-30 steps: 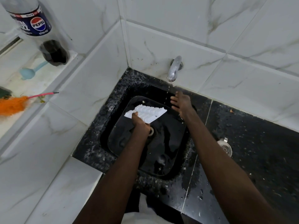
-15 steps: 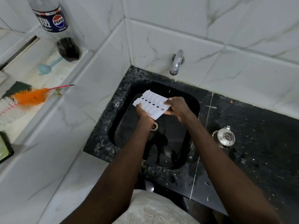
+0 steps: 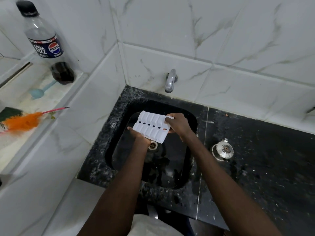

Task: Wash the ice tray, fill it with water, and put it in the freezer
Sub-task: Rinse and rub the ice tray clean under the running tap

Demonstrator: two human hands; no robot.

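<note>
Two hands on the white ice tray, held in the air over the black sink, below and in front of the tap. Left hand gripping the long edge farther from the tap, fingers curled beneath. Right hand pinching the short end almost straight below the tap, thumb across the top face, other fingers folded underneath. Tray tilted, moulded face toward the camera, a row of dark slots down the middle.

Changed within the last second: right hand, previously spread open under the tap with drops falling, now brought onto the tray. Tray, previously carried by the left hand alone, now turned and held at two sides. No stream seen at the tap at present. Judged: washing stage under way; filling and freezer steps not begun.

Legible writing: "PEPSI" with the round logo and "EXTRA FIZZ" on the dark label of a clear plastic bottle, standing on the ledge well to the left of the tap, black cap on, a little dark drink at the bottom. Smaller print unreadable. No marking found on the tray. Also noted: a round metal fitting on the counter, right of the tap.
</note>
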